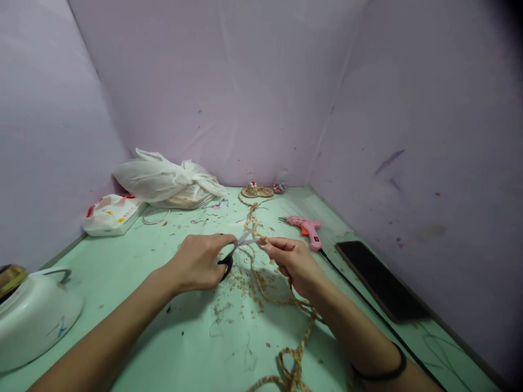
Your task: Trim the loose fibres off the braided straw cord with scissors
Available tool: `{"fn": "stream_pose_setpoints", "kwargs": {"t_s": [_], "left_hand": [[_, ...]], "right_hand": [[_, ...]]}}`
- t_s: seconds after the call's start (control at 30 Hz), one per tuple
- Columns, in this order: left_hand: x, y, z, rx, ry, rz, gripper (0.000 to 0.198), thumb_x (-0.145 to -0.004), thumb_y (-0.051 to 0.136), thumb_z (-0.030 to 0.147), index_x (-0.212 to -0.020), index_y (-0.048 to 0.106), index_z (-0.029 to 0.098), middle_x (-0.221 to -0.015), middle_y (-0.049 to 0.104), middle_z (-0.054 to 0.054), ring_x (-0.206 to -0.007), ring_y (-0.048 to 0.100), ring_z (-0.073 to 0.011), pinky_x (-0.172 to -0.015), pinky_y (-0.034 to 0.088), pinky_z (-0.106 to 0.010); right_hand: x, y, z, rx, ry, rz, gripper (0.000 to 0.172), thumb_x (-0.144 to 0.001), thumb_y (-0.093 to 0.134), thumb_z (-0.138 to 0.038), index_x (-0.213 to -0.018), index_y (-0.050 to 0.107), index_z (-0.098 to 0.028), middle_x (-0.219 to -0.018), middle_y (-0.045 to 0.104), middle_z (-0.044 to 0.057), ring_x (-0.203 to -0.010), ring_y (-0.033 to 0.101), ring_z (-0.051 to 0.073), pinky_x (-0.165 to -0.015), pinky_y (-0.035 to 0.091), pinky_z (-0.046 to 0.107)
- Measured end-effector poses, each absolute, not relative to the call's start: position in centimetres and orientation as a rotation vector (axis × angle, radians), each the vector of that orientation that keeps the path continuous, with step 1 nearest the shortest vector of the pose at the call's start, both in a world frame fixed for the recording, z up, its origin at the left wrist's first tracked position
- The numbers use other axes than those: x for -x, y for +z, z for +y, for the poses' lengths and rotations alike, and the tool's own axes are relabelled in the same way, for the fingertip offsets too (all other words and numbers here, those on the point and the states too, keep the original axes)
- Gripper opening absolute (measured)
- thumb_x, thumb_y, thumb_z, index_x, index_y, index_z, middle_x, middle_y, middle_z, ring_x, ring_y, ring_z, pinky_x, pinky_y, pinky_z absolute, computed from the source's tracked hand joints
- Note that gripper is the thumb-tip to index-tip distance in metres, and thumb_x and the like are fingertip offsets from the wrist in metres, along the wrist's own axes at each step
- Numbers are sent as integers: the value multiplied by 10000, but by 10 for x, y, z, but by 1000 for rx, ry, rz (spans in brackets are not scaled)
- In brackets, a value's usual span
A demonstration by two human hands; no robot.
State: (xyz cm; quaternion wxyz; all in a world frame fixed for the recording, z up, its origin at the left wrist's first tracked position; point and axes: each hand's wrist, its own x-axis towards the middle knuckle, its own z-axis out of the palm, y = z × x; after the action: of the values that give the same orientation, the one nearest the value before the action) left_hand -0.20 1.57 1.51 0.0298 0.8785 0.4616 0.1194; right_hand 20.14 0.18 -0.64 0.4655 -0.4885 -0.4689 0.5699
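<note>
My left hand [202, 260] grips a pair of scissors [244, 238] by its black handles, with the blades spread and pointing right. Between finger and thumb, my right hand [292, 261] pinches a braided straw cord [261, 283] close to the blade tips. Whether the blades touch the cord I cannot tell. The cord runs under my right wrist and lies in loops at the front of the table. Another stretch leads back towards a flat woven straw piece [257, 191] with a small red and white ornament on it.
Straw clippings litter the green table [155, 337]. A pink glue gun [304, 227] and a dark phone [379, 280] lie at right, the gun's black cable running forward. At left are a white plastic bag [163, 177], a tissue pack [112, 215] and a white rounded object [36, 321]. Walls enclose three sides.
</note>
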Motion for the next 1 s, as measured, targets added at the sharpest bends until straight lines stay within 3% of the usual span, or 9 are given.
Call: {"fn": "stream_pose_setpoints", "kwargs": {"t_s": [0.2, 0.4, 0.77, 0.87, 1.0], "left_hand": [[-15, 5, 7, -2791, 196, 1508, 483, -692, 462, 273, -1173, 428, 267, -930, 630, -40, -830, 593, -225, -668, 411, -296], [-15, 3, 8, -2823, 127, 1494, 531, -679, 447, 218, -1204, 388, 265, -903, 631, -41, -802, 601, -232, -619, 401, -297], [-15, 0, 10, -2904, 4, 1433, 396, -655, 408, 127, -1027, 477, 244, -710, 648, -14, -631, 604, -219, -491, 323, -266], [-16, 0, 11, -2814, 79, 1389, 349, -659, 412, 122, -966, 520, 247, -673, 639, -1, -617, 592, -191, -515, 343, -252], [-10, 7, 14, -2586, 405, 1326, 301, -680, 406, 130, -920, 548, 244, -741, 638, 22, -653, 572, -137, -567, 375, -222]], "right_hand": [[-197, -11, 0, 1211, 1273, -1275, 201, -648, 603, -278, -756, 692, -134, -478, 371, -63, -422, 175, 45, -416, 147, 230], [-194, -9, -3, 1246, 1277, -1286, 177, -642, 579, -250, -727, 681, -132, -462, 356, -68, -412, 169, 44, -417, 141, 231], [-192, -5, -4, 1223, 1352, -1199, 129, -602, 605, -261, -591, 608, -133, -427, 306, -80, -401, 146, 37, -417, 89, 241], [-194, -4, -4, 1199, 1368, -1168, 137, -601, 615, -267, -616, 623, -131, -445, 315, -75, -402, 150, 37, -412, 75, 246], [-194, -5, -3, 1174, 1460, -1071, 254, -603, 624, -272, -798, 658, -113, -456, 284, -87, -396, 127, 38, -405, 42, 248]]}}
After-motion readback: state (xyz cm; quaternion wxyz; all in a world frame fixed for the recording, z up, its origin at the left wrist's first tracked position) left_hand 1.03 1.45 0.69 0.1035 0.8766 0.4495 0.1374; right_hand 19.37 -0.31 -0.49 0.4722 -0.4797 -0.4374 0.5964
